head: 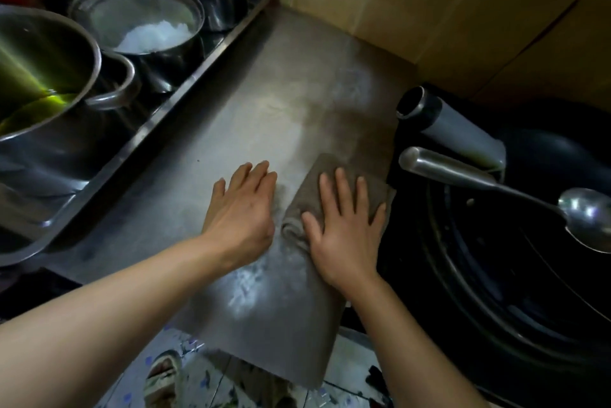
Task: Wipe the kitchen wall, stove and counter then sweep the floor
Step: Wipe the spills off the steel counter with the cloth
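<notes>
A grey-brown cloth lies folded on the steel counter. My right hand presses flat on the cloth, fingers spread, near the counter's right edge. My left hand rests palm down on the bare steel just left of the cloth, fingers apart, holding nothing. The tan wall rises behind the counter. A black wok sits on the stove at the right. Patterned floor tiles show below the counter's front edge.
A steel tray at the left holds several pots, one with white rice, one with green liquid. Two handles and a ladle jut over the wok. A sandalled foot stands on the floor.
</notes>
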Demonstrator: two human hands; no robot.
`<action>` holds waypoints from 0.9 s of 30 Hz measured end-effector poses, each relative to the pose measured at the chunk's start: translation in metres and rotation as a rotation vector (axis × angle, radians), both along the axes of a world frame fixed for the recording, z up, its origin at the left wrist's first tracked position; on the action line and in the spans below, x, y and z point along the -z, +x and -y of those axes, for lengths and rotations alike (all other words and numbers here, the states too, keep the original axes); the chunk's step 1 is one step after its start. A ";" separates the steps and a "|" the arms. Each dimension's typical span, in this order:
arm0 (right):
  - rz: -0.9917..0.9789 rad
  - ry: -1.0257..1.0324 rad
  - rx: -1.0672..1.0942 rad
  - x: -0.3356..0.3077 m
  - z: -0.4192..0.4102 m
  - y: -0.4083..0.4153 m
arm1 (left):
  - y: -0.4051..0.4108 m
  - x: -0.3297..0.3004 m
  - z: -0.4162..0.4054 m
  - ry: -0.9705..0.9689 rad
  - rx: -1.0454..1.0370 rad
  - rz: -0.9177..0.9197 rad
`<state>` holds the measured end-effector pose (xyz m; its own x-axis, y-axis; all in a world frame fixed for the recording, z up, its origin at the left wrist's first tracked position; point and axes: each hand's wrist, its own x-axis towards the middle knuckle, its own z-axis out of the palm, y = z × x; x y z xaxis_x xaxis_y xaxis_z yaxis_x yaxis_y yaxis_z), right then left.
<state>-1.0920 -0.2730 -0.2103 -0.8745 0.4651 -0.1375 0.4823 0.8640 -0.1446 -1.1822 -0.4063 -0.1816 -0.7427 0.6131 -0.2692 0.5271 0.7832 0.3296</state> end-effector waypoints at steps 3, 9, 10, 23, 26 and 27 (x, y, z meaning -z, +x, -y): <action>0.030 -0.062 -0.034 -0.002 -0.005 0.014 | 0.007 0.000 -0.006 0.008 0.020 0.009; 0.008 -0.085 0.041 0.001 -0.044 -0.026 | 0.019 0.001 -0.007 0.002 0.038 0.014; 0.015 -0.066 0.038 0.002 -0.039 -0.023 | 0.021 0.001 -0.005 0.000 0.034 0.013; 0.038 0.018 -0.193 -0.001 -0.018 -0.016 | 0.007 0.007 0.039 -0.007 -0.087 -0.037; 0.034 0.001 -0.152 0.000 -0.009 -0.043 | 0.005 0.009 0.044 -0.012 -0.144 -0.063; 0.015 0.004 -0.203 0.000 0.001 -0.043 | 0.005 0.010 0.046 -0.013 -0.171 -0.070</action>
